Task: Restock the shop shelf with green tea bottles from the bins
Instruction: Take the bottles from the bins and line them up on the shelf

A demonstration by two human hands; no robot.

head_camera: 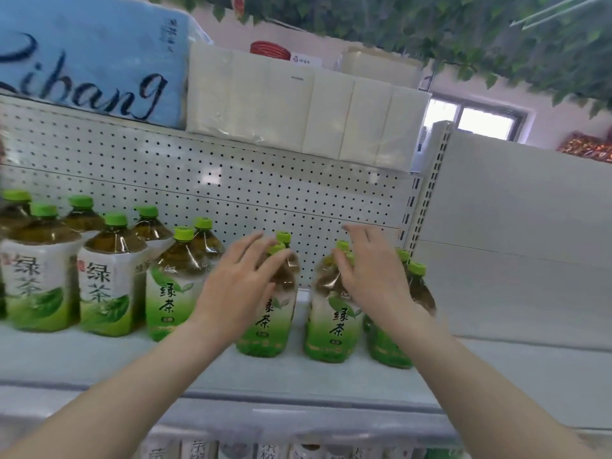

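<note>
Reaching up to the shelf (pixel 99 362) with both hands, held apart from each other. The left hand (pixel 236 283) is lying, fingers straight and spread, over the shoulder of one green tea bottle (pixel 265 326). The right hand (pixel 367 276), fingers equally loose, is resting against the neighbouring bottle (pixel 332 326). Neither hand is gripping. Both bottles are standing upright on the shelf, with further bottles (pixel 109 279) lining up leftward before the pegboard (pixel 231 180).

white shelf (pixel 99 359) | green tea bottles (pixel 112 276) standing upright (green caps (pixel 183 233)), front and back rows
</note>
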